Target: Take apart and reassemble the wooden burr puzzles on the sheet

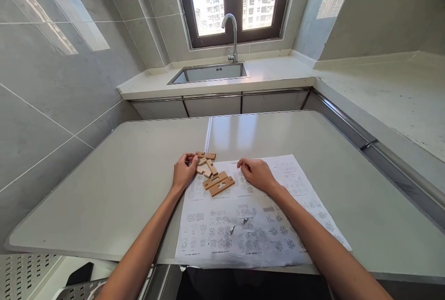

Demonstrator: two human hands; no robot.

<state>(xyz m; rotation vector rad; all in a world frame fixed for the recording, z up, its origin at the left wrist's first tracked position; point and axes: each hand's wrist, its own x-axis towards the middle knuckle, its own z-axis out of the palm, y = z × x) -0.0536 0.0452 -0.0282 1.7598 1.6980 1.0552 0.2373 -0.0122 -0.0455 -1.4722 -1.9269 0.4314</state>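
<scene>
Several notched wooden puzzle pieces lie in a loose cluster on the upper left part of a printed sheet and just past its edge. Two flat slotted wooden pieces (221,186) lie side by side at the front of the cluster. Behind them are shorter notched sticks (212,167) at various angles. My left hand (184,170) is at the cluster's left side, fingers curled together against the pieces; what they grip, if anything, is hidden. On the printed sheet (222,219), right of the pieces, rests my right hand (259,173), fingers curled in and nothing visible in them.
The sheet of small line diagrams has torn spots and lies on a pale folding table (149,161) with a centre seam. Beyond stand a counter with a sink (212,73) and a tap (235,35) under a window. A tiled wall (52,105) borders the left.
</scene>
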